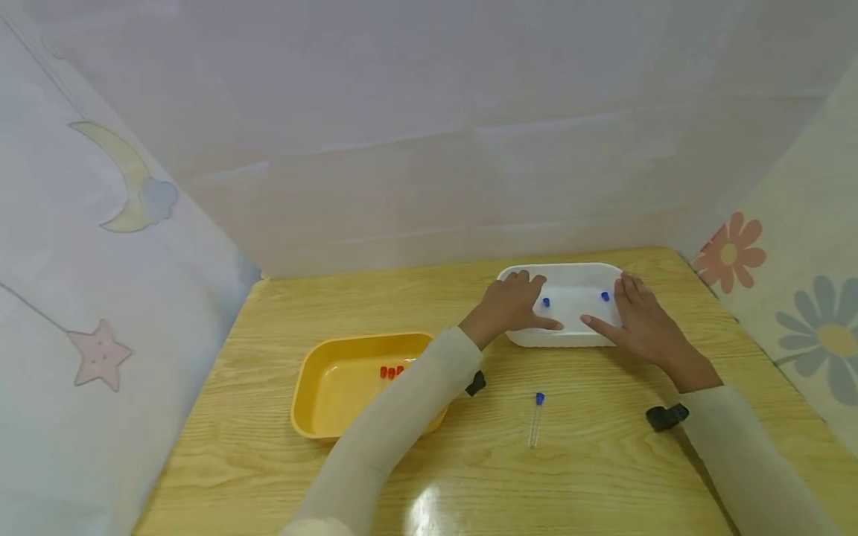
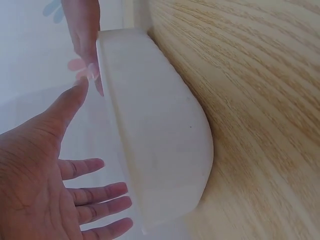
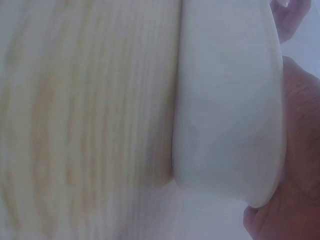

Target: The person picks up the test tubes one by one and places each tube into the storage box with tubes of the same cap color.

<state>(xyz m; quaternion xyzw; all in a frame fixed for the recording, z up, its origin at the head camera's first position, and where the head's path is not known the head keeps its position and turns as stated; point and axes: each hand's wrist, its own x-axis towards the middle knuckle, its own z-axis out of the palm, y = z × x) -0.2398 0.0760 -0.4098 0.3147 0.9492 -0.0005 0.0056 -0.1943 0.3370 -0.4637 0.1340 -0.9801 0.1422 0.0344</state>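
A white tray sits toward the back right of the table, with two blue-capped tubes inside, their blue caps showing. My left hand hovers at the tray's left end, fingers spread and thumb pointing inward. In the left wrist view its fingertips come right at the rim, with nothing held. Over the right end lies my right hand, its fingers extended along the rim and its thumb toward the middle. The right wrist view has the palm close against the rim of the tray.
A yellow tray stands at the left, partly hidden by my left sleeve; several red caps show in it. One blue-capped tube lies on the wooden table in front of the white tray. Printed cloth walls surround the table.
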